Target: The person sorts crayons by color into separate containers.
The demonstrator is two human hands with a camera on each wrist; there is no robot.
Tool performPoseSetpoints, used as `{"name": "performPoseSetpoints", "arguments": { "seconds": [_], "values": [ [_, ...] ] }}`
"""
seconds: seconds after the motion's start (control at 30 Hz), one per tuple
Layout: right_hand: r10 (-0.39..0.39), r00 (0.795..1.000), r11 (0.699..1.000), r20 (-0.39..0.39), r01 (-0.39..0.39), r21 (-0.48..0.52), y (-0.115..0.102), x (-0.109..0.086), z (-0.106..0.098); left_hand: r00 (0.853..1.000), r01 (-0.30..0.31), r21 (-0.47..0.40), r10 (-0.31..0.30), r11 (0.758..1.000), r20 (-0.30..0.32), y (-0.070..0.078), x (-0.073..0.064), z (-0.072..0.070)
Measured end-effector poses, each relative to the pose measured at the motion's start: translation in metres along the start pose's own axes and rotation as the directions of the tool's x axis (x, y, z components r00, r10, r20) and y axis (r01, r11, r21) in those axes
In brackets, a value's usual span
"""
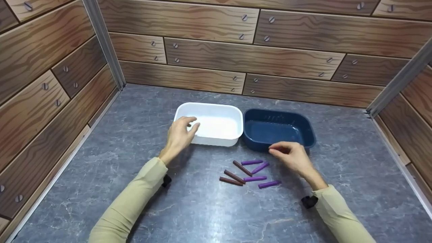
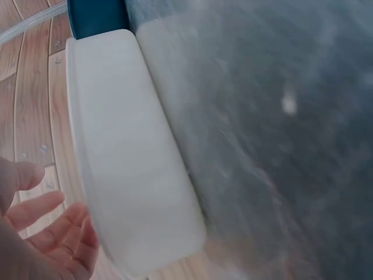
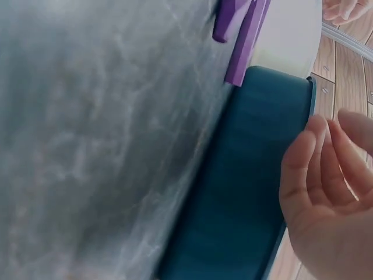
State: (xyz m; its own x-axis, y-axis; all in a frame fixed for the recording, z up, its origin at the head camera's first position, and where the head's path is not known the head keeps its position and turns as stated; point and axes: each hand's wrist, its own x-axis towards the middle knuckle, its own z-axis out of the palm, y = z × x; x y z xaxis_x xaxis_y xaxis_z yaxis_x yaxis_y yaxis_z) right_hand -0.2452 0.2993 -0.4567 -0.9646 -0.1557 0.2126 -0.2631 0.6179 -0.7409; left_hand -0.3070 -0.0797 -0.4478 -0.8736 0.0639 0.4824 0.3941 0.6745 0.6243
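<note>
My left hand (image 1: 180, 133) hovers over the left end of a white plastic tub (image 1: 217, 141), thumb and fingers apart with nothing between them. The right hand (image 1: 294, 158) is at the front edge of a dark blue tub (image 1: 257, 144), its fingers loosely bent and holding nothing visible. In the right wrist view, the thumb and fingertips come close together above the blue tub's rim. In front of the tubs lie three brown crayons (image 1: 242, 168) and several purple crayons (image 1: 269, 184), loosely fanned on the table. Both tubs show bare floors in the head view.
The two tubs stand side by side, almost touching, on a grey marbled tabletop (image 1: 202, 216). Wood-patterned walls (image 1: 209, 50) enclose the back and both sides, with metal strips at the corners. A dark wrist device (image 1: 309, 201) sits at the right cuff.
</note>
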Motion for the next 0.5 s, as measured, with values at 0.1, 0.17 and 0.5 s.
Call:
{"name": "performPoseSetpoints", "arguments": {
  "seconds": [0.1,0.17,0.5],
  "values": [
    [0.028,0.993,0.994,0.111,-0.040,0.106,0.006,-0.002,0.001,0.999,0.028,-0.058,-0.030,0.998,-0.030,-0.007,0.002,-0.001],
    [0.050,0.984,0.984,0.172,-0.077,0.158,0.011,-0.003,0.002,0.998,0.043,-0.094,-0.047,0.995,-0.041,-0.010,0.004,-0.002],
    [0.087,0.953,0.974,0.291,-0.143,0.176,0.024,0.001,0.000,0.957,0.223,-0.246,-0.260,0.943,-0.130,-0.023,0.018,-0.009]
  ]
}}
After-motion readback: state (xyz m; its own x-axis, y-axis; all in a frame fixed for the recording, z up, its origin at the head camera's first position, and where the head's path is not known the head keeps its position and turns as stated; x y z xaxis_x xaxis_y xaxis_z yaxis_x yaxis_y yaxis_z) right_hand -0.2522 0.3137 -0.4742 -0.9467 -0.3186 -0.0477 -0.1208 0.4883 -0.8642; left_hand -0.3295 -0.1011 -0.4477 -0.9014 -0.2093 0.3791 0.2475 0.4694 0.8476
